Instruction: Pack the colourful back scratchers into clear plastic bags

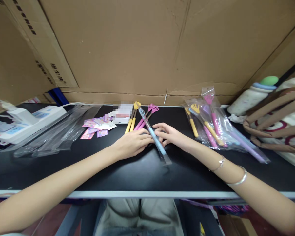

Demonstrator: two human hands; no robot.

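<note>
A blue back scratcher (154, 137) in a clear plastic sleeve lies slanted on the black table (127, 170), its claw end pointing away from me. My left hand (132, 143) rests on the table with its fingertips pinched on the scratcher's left side. From the right, my right hand (167, 134) touches the same handle, fingers curled on it. Just behind the hands lie loose yellow scratchers (132, 120) and pink scratchers (147, 115).
Bagged scratchers (211, 126) are heaped at the right beside a bottle (253, 95) and a striped bag (277, 121). Empty clear sleeves (61, 131), pink cards (95, 127) and a white power strip (22, 123) sit at the left. A cardboard wall (147, 49) stands behind.
</note>
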